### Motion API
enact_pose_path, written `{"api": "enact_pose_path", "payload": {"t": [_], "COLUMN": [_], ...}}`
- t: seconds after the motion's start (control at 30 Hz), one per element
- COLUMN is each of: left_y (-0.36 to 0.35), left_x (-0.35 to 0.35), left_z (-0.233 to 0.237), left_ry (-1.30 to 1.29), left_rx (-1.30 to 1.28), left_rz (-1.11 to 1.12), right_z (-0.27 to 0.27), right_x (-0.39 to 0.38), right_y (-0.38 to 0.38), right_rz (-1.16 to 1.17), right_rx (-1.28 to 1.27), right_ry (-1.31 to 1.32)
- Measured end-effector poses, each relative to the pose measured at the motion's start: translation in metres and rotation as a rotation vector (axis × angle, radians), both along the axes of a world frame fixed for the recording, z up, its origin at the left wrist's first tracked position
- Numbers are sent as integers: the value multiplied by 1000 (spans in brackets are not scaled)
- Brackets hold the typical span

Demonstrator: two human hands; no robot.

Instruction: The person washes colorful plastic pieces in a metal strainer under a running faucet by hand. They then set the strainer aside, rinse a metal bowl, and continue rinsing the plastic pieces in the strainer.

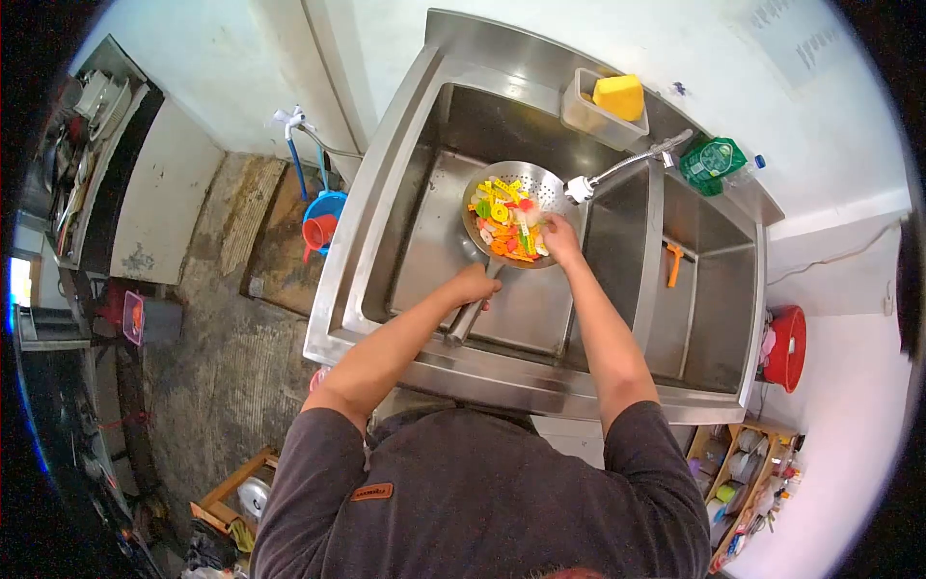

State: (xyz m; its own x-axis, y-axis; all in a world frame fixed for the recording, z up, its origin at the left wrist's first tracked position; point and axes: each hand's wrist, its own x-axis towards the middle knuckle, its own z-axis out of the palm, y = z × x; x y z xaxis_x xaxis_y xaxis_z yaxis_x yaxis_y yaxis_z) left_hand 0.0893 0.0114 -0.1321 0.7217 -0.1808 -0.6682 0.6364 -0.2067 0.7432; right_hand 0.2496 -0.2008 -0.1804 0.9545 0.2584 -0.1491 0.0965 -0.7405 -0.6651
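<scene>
A dark shirt (502,492), then the front edge of the sink (540,381); over the larger basin (529,314), the left hand (473,287) grips the strainer (545,183) by its handle (467,323). The right hand (561,238) is among its colourful pieces (501,214), grasp unclear; keeping the strainer level should avoid spills.

At centre, the perforated strainer (545,185) and the smooth sink (422,253) are softly shining metal. At bottom, the shirt (502,507) is matt cloth; at left, the floor (227,357) looks rough.
</scene>
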Motion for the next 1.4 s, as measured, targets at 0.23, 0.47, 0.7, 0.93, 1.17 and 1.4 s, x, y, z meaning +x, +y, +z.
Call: {"api": "enact_pose_path", "payload": {"t": [0.23,0.47,0.7,0.93,1.17,1.4], "left_y": [-37,-31,-18,31,57,52], "left_x": [19,17,38,69,94,80], "left_z": [-32,-26,-21,40,50,59], "left_ry": [-7,-54,99,-241,-329,-319], "left_rx": [60,126,322,716,650,683], "left_rz": [-13,114,-248,-120,184,-63], "right_z": [-1,-51,-54,-8,-55,-65], "right_x": [19,27,31,72,42,78], "right_y": [-9,3,15,32,49,27], "right_rz": [194,317,321,294,349,243], "right_rx": [-450,-580,-258,-292,-473,-180], "right_ry": [104,116,-52,44,-197,-72]}}
